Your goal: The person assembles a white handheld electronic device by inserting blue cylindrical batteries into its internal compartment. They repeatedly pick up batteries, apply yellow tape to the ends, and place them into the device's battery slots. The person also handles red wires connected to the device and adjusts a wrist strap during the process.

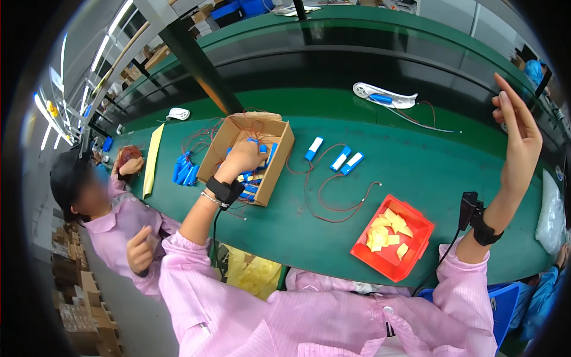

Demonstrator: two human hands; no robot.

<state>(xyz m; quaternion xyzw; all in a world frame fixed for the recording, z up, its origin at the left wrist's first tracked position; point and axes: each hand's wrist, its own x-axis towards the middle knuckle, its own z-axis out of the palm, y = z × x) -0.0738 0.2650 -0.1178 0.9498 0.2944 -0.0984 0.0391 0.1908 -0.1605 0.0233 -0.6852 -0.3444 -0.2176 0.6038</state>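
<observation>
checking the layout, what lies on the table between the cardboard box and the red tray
In the head view, three blue cylinders with red wires lie between the cardboard box and the red tray.

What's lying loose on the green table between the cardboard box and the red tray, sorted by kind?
Blue cylinder cells with white ends: 3
Red wire tangles running between them: 1
Total: 4
More blue cells lie in the cardboard box under the left hand; too overlapped to count.

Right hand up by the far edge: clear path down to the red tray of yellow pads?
Probably yes. The right hand is raised, open and empty, and the red tray sits uncovered on the green table below it, with nothing between them.
</observation>
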